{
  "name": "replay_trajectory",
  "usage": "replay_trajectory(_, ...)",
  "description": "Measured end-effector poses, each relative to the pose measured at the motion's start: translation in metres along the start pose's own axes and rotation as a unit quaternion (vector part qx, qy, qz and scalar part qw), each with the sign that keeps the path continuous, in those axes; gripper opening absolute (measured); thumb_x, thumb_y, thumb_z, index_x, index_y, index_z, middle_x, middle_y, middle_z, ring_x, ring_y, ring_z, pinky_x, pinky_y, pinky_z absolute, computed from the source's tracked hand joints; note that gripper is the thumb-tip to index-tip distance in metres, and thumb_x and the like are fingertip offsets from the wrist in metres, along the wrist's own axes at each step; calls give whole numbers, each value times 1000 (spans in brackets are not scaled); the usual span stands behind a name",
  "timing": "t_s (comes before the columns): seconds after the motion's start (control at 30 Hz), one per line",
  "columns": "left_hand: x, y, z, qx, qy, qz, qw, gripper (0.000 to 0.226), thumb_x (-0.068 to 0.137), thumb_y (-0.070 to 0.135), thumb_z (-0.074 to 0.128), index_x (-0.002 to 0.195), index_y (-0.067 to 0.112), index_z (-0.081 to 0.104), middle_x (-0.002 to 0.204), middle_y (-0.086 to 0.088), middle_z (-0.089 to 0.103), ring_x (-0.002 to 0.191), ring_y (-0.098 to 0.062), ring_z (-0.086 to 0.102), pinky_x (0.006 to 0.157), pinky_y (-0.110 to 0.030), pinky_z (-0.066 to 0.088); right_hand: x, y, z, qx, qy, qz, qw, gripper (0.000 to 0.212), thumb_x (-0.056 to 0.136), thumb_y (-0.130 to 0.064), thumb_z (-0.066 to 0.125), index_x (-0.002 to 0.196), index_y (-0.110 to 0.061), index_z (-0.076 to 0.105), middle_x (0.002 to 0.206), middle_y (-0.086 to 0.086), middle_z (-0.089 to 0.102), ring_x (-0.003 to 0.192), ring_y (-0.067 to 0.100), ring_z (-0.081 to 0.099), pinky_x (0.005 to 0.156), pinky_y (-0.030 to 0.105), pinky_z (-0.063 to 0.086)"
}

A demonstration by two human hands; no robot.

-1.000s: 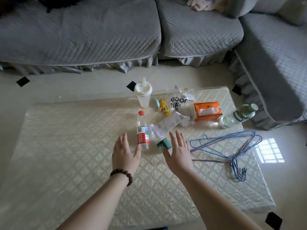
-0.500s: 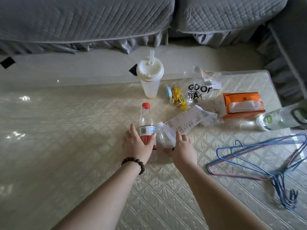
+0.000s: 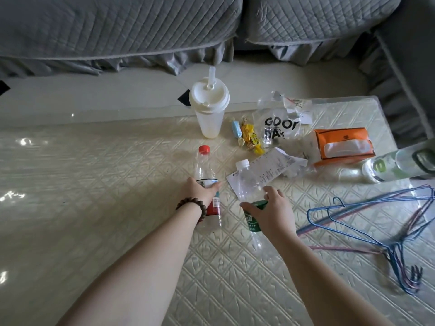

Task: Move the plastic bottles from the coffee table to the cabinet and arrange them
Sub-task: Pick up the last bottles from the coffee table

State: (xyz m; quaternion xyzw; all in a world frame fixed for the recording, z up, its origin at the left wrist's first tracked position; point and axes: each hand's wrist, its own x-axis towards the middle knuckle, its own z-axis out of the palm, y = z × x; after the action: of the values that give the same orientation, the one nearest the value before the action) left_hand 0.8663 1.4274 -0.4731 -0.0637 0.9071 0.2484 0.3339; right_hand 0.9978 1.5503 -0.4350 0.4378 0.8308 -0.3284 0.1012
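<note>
1. Left hand (image 3: 199,192), bead bracelet (image 3: 191,205) on its wrist, reaches forward; grip wrapped around the label of the red-cap bottle (image 3: 207,182), which stands upright on the worktop (image 3: 94,184).
2. Right hand (image 3: 270,211) grip closed around the green-label bottle (image 3: 247,184), white cap, tilted away from the person; cannot tell if its base touches the worktop.
3. Versus half a second ago: both grips now fully closed, green-label bottle raised and tilted off its earlier spot.
4. Around: receipt (image 3: 270,169) just behind the green-label bottle, lidded cup (image 3: 209,109) with straw, candies (image 3: 247,135), plastic bag (image 3: 277,123), orange tissue pack (image 3: 343,145), clear flask (image 3: 395,167) lying down, wire hangers (image 3: 367,227) at right, grey sofa (image 3: 117,27) beyond.
</note>
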Motion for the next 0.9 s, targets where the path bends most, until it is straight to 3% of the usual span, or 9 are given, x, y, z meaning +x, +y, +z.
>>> replay_trajectory(0.2, -33, 3, -20, -42, 10, 75, 996, 54, 70, 49, 75, 104, 16, 48, 103, 2, 60, 96, -21, 59, 72, -26, 40, -19, -8, -16, 46, 28, 1, 999, 73, 73, -51, 73, 132, -18, 45, 126, 3, 53, 114, 24, 50, 84, 35, 46)
replay_trajectory(0.37, -91, 10, -60, -57, 45, 139, 988, 53, 65, 45, 80, 99, 21, 48, 91, 8, 57, 83, -14, 56, 68, -24, 41, -56, -34, -50, 74, 53, -13, 996, 73, 72, -51, 73, 130, -15, 45, 122, 4, 53, 111, 25, 51, 85, 36, 44)
replay_trajectory(0.53, -157, 16, -112, -65, 57, 177, 980, 55, 64, 42, 83, 101, 19, 49, 94, 5, 62, 84, -16, 59, 67, -25, 44, -111, -61, -98, 115, 78, -38, 990, 70, 69, -49, 76, 122, -14, 47, 115, 3, 55, 105, 23, 54, 85, 37, 47)
replay_trajectory(0.9, -299, 9, -177, -44, 43, 296, 953, 59, 64, 39, 83, 103, 14, 47, 101, -4, 62, 89, -23, 60, 67, -25, 43, -264, -68, -169, 150, 180, -24, 972, 62, 70, -44, 78, 115, -15, 48, 108, 0, 53, 98, 17, 48, 77, 25, 32)
